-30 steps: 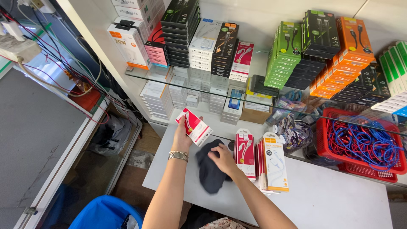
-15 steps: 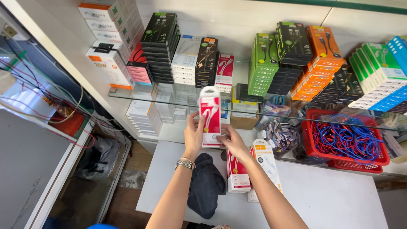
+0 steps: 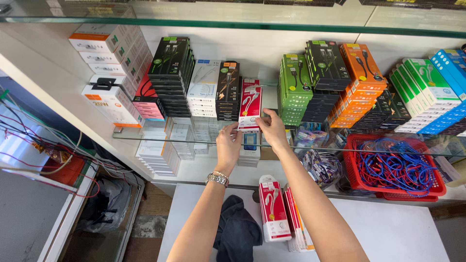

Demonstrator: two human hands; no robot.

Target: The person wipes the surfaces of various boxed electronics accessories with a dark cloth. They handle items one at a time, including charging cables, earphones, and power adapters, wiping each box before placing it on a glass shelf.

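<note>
The red-and-white cable box stands upright at the front of a small stack on the glass shelf, between a pile of black boxes on its left and a column of green boxes on its right. The left hand, a metal watch on its wrist, has its fingers closed on the box's lower left corner; the right hand pinches the lower right corner — both are clamped on the same package. Nearer, on the white counter, more red-and-white boxes stand in a short row beside a dark cloth. A red basket of blue and red cables sits to the right under the shelf — orange boxes are stacked above it
</note>
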